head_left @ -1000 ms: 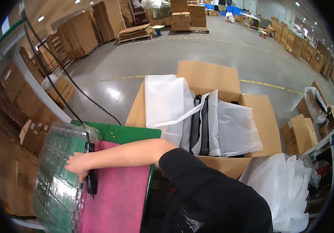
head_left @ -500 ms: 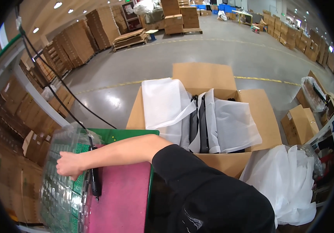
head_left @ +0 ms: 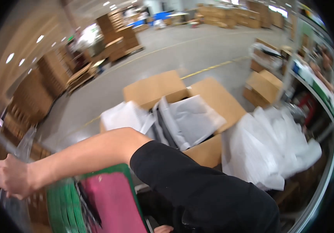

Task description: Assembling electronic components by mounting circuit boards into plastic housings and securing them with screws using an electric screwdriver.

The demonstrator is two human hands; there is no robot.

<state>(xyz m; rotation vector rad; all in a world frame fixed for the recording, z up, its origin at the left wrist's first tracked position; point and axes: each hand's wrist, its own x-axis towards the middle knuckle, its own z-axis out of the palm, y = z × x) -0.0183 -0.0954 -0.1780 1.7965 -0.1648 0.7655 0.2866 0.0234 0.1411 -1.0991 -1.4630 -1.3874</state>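
Our right hand [head_left: 13,178] is closed in a fist, seemingly around the clear plastic tray [head_left: 26,141] at the far left, beside the green pieces [head_left: 64,206] on the bench [head_left: 125,171]; only part of our left hand [head_left: 163,229] shows at the lower edge, so we cannot tell its state. To handle the thin plastic well, we judge it best to grip firmly without crushing it, and keep it clear of the black tool [head_left: 89,204] beside the pink mat [head_left: 114,202].

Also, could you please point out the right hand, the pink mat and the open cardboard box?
Right hand [head_left: 14,177]: head view, middle of the fist.
Pink mat [head_left: 115,202]: head view, middle of its surface.
Open cardboard box [head_left: 207,153]: head view, its near wall.
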